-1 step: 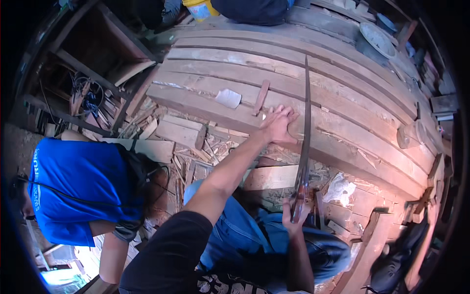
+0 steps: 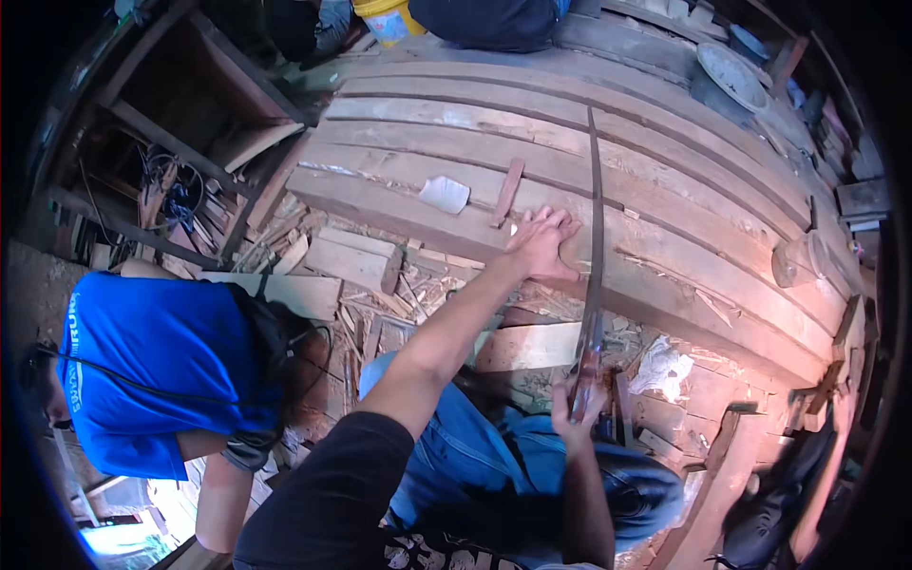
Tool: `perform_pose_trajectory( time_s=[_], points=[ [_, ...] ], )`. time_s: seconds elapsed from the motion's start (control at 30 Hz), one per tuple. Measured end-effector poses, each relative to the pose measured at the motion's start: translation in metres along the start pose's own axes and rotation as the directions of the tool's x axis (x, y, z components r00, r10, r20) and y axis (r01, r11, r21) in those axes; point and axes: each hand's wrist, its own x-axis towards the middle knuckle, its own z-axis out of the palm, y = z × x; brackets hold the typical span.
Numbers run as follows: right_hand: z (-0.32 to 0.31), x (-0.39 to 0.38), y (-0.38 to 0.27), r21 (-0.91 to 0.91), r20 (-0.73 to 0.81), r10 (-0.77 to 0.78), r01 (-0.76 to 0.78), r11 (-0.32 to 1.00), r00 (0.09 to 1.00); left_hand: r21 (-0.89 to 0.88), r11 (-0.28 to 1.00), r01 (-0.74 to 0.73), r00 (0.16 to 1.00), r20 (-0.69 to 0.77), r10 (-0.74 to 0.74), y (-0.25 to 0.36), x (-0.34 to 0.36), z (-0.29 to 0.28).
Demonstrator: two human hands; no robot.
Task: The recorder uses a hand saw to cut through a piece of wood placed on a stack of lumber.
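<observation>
While I look from far away through the head camera, I see the left hand (image 2: 546, 245) resting palm down with its fingers spread on the front one of several wooden beams (image 2: 380, 211), which lie side by side. The right hand (image 2: 577, 413) is closed around the near end of a long narrow blade (image 2: 596, 228), and this blade reaches away from the person, across the beams, just to the right of the left hand. I cannot tell whether it touches the wood. Near the left fingertips lies a flat reddish stick (image 2: 508, 193), and to its left a whitish scrap (image 2: 445, 194). Crumpled white plastic (image 2: 662, 369) lies on the floor, to the right of the blade. At left, another person in a blue shirt (image 2: 157, 366) bends down.
</observation>
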Motion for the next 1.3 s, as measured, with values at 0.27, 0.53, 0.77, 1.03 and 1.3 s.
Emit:
perform_pose_trajectory(
  time_s=[0.27, 0.53, 0.77, 1.03, 1.3],
  points=[
    [-0.003, -0.017, -0.018, 0.033, -0.092, -0.247, 0.251, 0.967, 0.965, -0.035, 0.999, 0.040, 0.998, 0.054, -0.038, -0.002, 0.004, -0.009],
    [0.004, -0.011, -0.011, 0.033, -0.087, -0.242, 0.245, 0.969, 0.966, -0.103, 0.994, 0.027, 0.996, 0.083, -0.019, -0.006, 0.000, -0.005],
    [0.016, 0.031, -0.021, 0.157, -0.070, -0.048, 0.058, 0.986, 0.996, -0.043, 0.999, 0.010, 0.999, 0.037, -0.008, -0.014, 0.003, -0.001],
    [0.009, 0.045, -0.008, 0.163, -0.047, -0.104, 0.111, 0.980, 0.993, 0.000, 1.000, -0.026, 1.000, 0.015, 0.026, -0.017, 0.006, 0.010],
    [0.004, 0.030, 0.003, 0.050, 0.029, -0.200, 0.199, 0.979, 0.979, 0.017, 1.000, 0.004, 1.000, 0.016, -0.004, -0.014, 0.005, 0.010]
  ],
)
